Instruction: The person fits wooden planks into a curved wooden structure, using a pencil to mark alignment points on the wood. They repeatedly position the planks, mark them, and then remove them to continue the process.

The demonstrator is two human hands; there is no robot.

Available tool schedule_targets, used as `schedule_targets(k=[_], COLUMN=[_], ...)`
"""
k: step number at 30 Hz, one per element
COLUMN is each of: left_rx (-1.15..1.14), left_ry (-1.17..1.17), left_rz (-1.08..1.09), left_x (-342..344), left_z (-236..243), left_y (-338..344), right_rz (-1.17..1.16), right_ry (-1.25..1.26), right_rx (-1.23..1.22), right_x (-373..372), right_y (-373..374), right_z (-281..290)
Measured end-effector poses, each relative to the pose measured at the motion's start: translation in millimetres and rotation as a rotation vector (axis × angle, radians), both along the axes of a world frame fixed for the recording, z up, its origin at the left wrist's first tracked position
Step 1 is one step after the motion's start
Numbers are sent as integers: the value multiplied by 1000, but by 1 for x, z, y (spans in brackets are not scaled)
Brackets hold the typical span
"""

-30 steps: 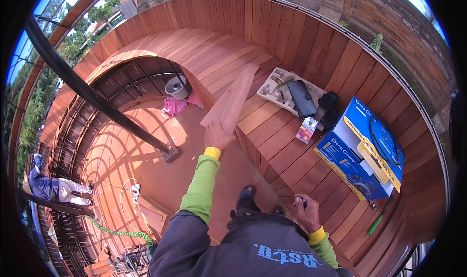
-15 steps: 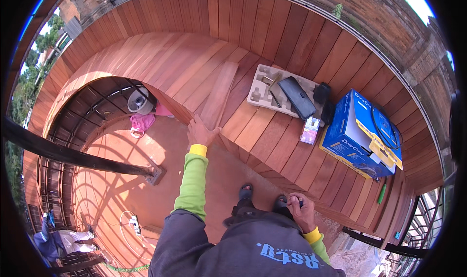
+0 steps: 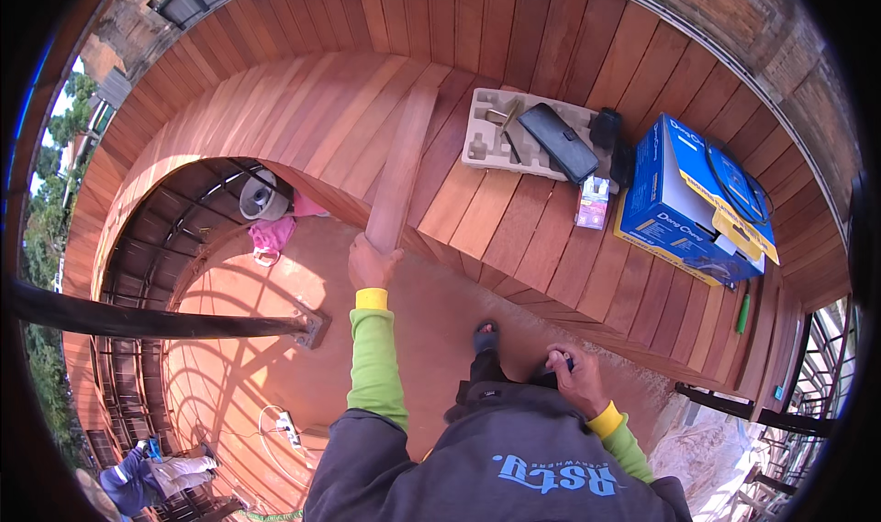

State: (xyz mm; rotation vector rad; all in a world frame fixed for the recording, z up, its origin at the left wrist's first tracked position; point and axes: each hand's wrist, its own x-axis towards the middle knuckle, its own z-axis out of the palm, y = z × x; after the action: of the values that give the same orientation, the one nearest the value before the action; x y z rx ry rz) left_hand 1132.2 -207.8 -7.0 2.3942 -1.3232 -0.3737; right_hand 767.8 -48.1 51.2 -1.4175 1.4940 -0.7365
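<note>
My left hand [image 3: 373,263] is closed round the near end of a loose wooden plank [image 3: 404,169]. That plank lies across the slatted bench [image 3: 330,109], and its gripped end sticks out past the front edge. By my waist on the right, my right hand [image 3: 578,383] is closed round a small dark object [image 3: 566,361] with a bit of blue; its kind I cannot make out. To the right of the plank lies a moulded pulp tray [image 3: 491,150], with a black wallet-like case [image 3: 558,141] resting across it.
A blue power-tool box [image 3: 684,201], a small purple-and-white box [image 3: 593,203] and a green marker-like stick [image 3: 742,313] are on the bench. Left stands a black metal post [image 3: 165,318]. A power strip [image 3: 288,428], pink cloth [image 3: 270,238] and bucket [image 3: 261,196] are below; another person [image 3: 151,476] is lower left.
My left hand has drawn the plank toward me, so its end now juts past the bench edge. My right hand stays closed near my waist. The view has shifted slightly.
</note>
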Motion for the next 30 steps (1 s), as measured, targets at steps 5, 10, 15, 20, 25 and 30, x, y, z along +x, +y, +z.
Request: schedule_targets(k=[5,10,15,20,25,30], left_rx=[-153,-507,-352,31,-354,-482], left_ry=[-115,-401,346,1098,1517,1950], left_rz=[42,196,6,-994,-1789,-2052], left_x=[-2,-51,-196,-406,-507,-566], left_z=[0,-23,-83,31,189,256], left_y=[1,69,181,255,298,351], right_rz=[-82,-264,-438,-544,-670,-899], right_ry=[-34,-53,-113,-174,-42,-158], right_rx=[-19,-88,-122,-126,-277,-7], right_x=[-28,-82,-150,-228,-276,-346], right_y=[30,82,152,240,306,368], right_z=[-3,-13,-26,-54,-60,-150])
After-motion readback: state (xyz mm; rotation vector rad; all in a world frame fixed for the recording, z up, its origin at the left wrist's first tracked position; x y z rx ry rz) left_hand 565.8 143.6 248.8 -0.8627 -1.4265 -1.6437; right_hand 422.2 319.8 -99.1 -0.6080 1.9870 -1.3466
